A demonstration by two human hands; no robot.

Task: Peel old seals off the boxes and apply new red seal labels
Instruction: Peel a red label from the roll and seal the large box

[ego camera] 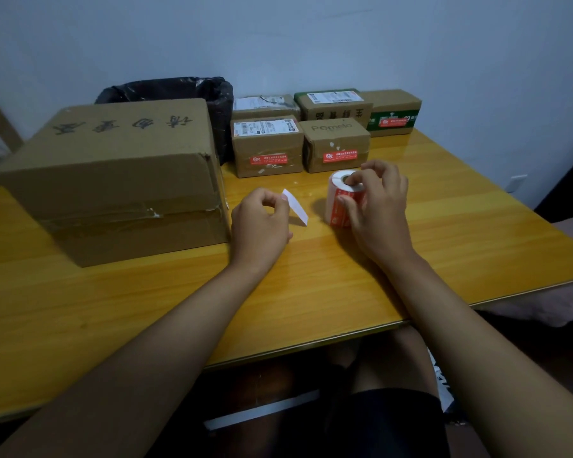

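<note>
A roll of red seal labels (339,206) stands on the wooden table (460,233) in the middle. My right hand (377,206) grips the roll from the right, fingers curled over its top and front. My left hand (260,223) pinches a white strip of label backing (296,208) just left of the roll. A large cardboard box (113,180) sits to the left. Several small boxes (267,147) stand behind the roll; three of them show red seal labels (340,156) on their front faces.
A bin lined with a black bag (192,90) stands behind the large box against the wall. The table's front edge runs diagonally near my knees. Bare tabletop lies to the right of the roll and in front of my hands.
</note>
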